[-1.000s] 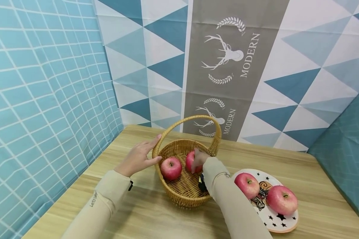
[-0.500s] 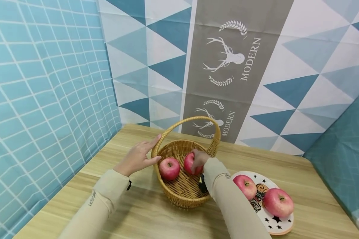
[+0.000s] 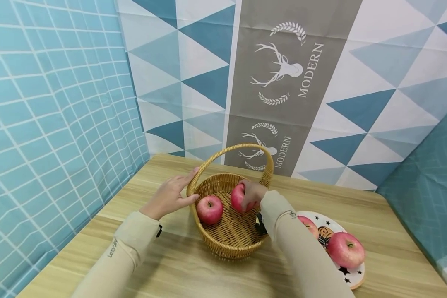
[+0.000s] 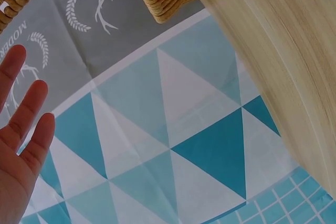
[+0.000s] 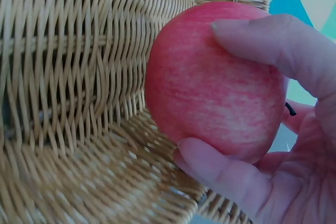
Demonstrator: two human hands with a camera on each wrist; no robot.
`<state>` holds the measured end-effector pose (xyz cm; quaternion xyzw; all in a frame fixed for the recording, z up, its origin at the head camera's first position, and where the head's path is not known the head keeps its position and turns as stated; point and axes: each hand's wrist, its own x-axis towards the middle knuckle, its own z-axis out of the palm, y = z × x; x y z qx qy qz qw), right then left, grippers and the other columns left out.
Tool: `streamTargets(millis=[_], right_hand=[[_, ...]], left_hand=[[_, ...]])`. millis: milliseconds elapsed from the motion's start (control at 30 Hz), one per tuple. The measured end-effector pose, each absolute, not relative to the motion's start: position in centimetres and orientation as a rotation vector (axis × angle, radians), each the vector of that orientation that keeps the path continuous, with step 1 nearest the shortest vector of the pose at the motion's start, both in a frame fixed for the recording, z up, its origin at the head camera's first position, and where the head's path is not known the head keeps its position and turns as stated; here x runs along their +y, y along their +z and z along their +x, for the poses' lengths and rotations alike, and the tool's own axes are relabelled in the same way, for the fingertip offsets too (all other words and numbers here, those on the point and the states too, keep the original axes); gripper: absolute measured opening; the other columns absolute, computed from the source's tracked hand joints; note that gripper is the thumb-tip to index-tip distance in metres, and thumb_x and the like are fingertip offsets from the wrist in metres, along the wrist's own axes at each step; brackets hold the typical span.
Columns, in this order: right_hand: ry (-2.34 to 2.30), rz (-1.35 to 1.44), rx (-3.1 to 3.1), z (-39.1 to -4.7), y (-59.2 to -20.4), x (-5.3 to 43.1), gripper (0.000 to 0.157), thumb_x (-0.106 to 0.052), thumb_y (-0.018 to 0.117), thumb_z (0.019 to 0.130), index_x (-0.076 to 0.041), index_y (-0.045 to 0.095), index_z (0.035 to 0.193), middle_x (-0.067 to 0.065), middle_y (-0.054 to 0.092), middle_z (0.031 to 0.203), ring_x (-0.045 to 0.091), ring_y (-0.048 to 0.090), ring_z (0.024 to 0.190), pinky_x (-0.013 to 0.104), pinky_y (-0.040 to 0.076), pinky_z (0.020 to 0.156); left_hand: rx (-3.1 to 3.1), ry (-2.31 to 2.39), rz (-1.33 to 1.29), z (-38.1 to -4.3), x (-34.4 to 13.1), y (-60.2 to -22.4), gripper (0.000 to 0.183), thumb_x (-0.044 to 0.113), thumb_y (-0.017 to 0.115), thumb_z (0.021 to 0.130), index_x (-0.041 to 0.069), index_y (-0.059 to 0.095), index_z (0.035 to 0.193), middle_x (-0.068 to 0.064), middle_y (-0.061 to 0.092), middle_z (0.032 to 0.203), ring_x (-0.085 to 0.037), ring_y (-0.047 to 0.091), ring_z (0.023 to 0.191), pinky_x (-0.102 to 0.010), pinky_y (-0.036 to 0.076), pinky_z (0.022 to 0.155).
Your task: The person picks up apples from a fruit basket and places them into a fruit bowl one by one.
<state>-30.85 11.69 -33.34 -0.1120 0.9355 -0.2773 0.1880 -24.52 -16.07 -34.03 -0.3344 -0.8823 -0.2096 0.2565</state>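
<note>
Inside bskt, R fingers grip apple, ptly hiding it

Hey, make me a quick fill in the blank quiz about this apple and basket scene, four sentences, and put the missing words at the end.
1. The person's ____ grip holds an apple.
2. Besides that one, just ____ loose apple shows in the wicker basket.
3. On the plate, ____ apples are visible.
4. The word printed beside the deer heads on the backdrop is ____.

Missing words: right; one; two; MODERN.
</note>
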Motion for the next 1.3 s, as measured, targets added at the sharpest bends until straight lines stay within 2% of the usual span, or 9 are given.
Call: streamTargets(millis=[133,300,533,767,967,1300], right_hand=[[-0.792,-0.358,2.665,-30.7,-33.0,12.2,0.079,0.007,0.077,0.059,-0.006,0.047,0.131,0.014,0.054,0.115,0.025,0.056,0.083,0.044,0.055,0.067],[-0.736,-0.472,2.739,-30.3,-32.6,12.7,0.079,0.008,0.077,0.056,-0.004,0.049,0.129,0.012,0.056,0.112,0.023,0.054,0.087,0.034,0.053,0.063],[-0.592,-0.752,2.822,-29.5,-32.3,13.3,0.081,0.001,0.08,0.055,-0.002,0.049,0.13,0.011,0.06,0.109,0.022,0.056,0.091,0.035,0.05,0.078],[-0.57,-1.064,2.787,-28.9,-32.1,14.8,0.078,-0.01,0.08,0.057,-0.002,0.05,0.128,0.009,0.059,0.111,0.023,0.055,0.096,0.037,0.05,0.081],[-0.559,-1.102,2.825,-28.0,-31.3,16.0,0.083,-0.018,0.079,0.054,-0.001,0.051,0.13,0.013,0.057,0.114,0.025,0.054,0.098,0.037,0.049,0.081],[-0.528,-1.147,2.809,-26.8,-30.2,19.0,0.081,-0.014,0.076,0.054,-0.004,0.05,0.13,0.01,0.054,0.111,0.024,0.051,0.096,0.036,0.048,0.079]], left_hand=[[-2.394,-0.575,-0.899,-24.5,-16.1,-34.0,0.072,0.024,0.07,0.082,0.002,0.041,0.144,-0.021,0.067,0.106,-0.037,0.061,0.098,-0.054,0.047,0.086],[-2.405,-0.581,-0.897,-24.5,-16.1,-34.0,0.072,0.024,0.07,0.082,0.002,0.041,0.144,-0.021,0.067,0.108,-0.037,0.06,0.099,-0.054,0.046,0.086],[-2.409,-0.576,-0.892,-24.4,-16.2,-34.1,0.072,0.024,0.07,0.082,0.003,0.04,0.145,-0.02,0.068,0.106,-0.037,0.06,0.099,-0.054,0.046,0.087],[-2.394,-0.568,-0.907,-24.5,-16.3,-34.1,0.073,0.024,0.07,0.082,0.005,0.039,0.146,-0.021,0.067,0.106,-0.037,0.06,0.099,-0.055,0.046,0.086],[-2.406,-0.588,-0.902,-24.5,-16.1,-34.0,0.071,0.022,0.069,0.082,0.001,0.04,0.144,-0.023,0.066,0.111,-0.039,0.06,0.1,-0.056,0.046,0.087],[-2.401,-0.602,-0.889,-24.4,-15.7,-33.9,0.073,0.023,0.071,0.08,-0.001,0.042,0.142,-0.025,0.064,0.114,-0.04,0.059,0.101,-0.056,0.046,0.086]])
